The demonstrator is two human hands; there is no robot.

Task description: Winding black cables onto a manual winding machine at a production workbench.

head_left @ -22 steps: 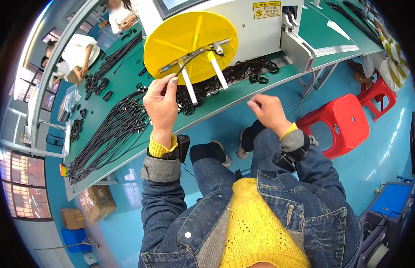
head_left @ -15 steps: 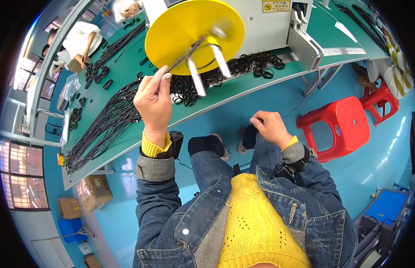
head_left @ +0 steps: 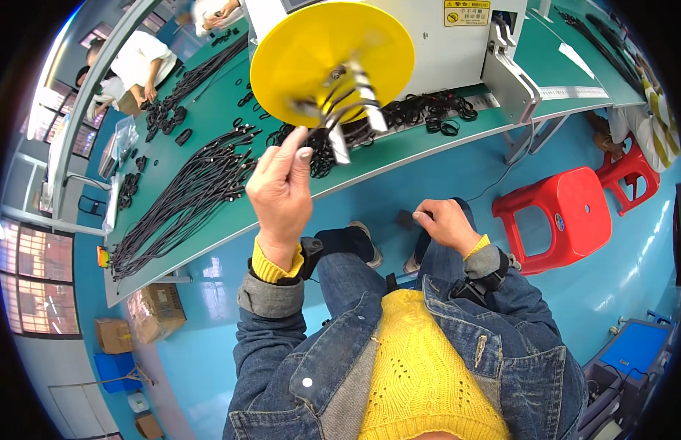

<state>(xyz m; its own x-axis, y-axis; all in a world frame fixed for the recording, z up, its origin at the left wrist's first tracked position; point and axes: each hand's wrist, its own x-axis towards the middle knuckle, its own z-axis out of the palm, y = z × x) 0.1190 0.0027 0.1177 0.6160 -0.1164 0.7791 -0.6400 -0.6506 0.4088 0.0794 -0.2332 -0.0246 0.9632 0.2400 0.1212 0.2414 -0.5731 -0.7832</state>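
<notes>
My left hand (head_left: 282, 191) is raised at the lower edge of a yellow disc (head_left: 289, 55) on a white machine. Its index finger is stretched out, the thumb lies a little apart below it, and nothing shows between them. Two pale metal prongs (head_left: 368, 95) stand out from the disc. A black cable (head_left: 344, 114) is looped around them, smeared by motion. My right hand (head_left: 450, 224) is over my thigh, fingers curled and thumb pressed to them. A small dark blur shows by the thumb; what it is, I cannot make out.
A bundle of black cables (head_left: 186, 194) lies on the green table (head_left: 153, 253) at left. Coiled black cables (head_left: 447, 110) lie along its front edge below the machine (head_left: 450, 62). Red stools (head_left: 560, 216) stand right. Cardboard boxes (head_left: 155, 315) sit lower left. Other people work at the far left.
The cable stretched from my left fingers to the disc is now looped around the prongs. My left hand's thumb and index have parted. The whole view has shifted slightly; my right hand stays low.
</notes>
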